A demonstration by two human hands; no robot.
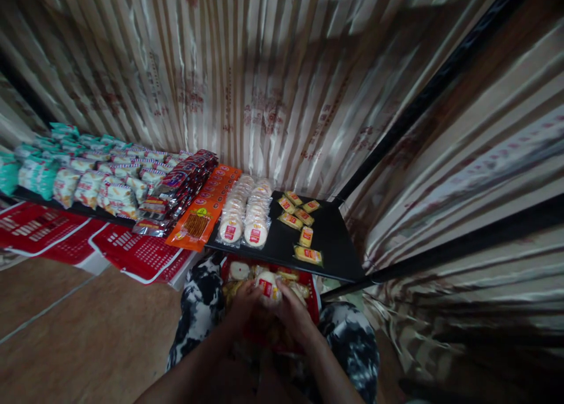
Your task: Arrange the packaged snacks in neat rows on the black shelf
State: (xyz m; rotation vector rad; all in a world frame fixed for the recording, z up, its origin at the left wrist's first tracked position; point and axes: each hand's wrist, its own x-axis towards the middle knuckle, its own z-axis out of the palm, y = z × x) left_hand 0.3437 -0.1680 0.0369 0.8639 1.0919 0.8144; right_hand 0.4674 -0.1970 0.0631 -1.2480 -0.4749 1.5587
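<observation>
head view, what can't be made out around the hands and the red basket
- Round white wrapped cake: label print too small; both hands cover its sides.
- Red plastic basket: lower contents hidden by left hand and right hand.
- Small yellow packets on black shelf: text too small.
- Forearms: cut off by bottom edge.

Bare shelf [335,239] lay open right of the yellow packs [302,222]; round cakes [245,213] and the curtain [273,98] behind blocked the rest.

Head camera looks steeply down, close above the shelf [330,239]
</observation>
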